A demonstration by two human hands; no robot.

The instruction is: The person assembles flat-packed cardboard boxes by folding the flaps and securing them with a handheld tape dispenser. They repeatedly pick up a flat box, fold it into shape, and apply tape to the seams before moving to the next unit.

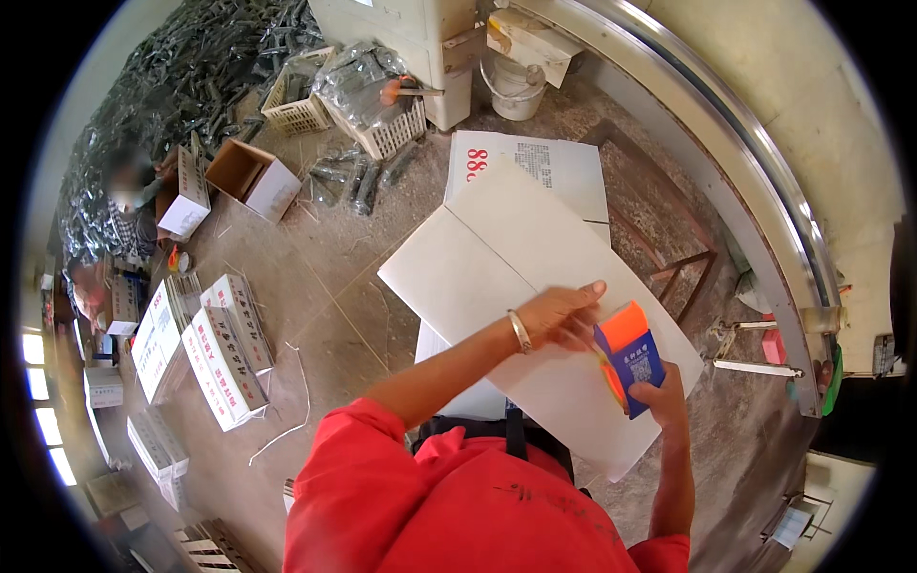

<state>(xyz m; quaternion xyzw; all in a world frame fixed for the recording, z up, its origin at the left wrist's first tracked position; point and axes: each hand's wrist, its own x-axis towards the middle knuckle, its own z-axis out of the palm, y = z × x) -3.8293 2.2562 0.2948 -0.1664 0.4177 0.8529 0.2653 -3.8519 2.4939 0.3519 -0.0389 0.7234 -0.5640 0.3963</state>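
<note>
While gripped, tape dispenser (630,358) blue, orange-topped, over white carton (497,277).

A large white carton (516,286) lies flat at centre, a printed white one (544,167) behind it. A blue-and-orange label (630,358) sits on a tool at its right edge. An open box (253,177) and sealed white boxes (224,349) stand left.

Orange-and-blue tape dispenser (629,355), white carton (497,258), red sleeves (382,449), silver bangle (520,331)
</note>
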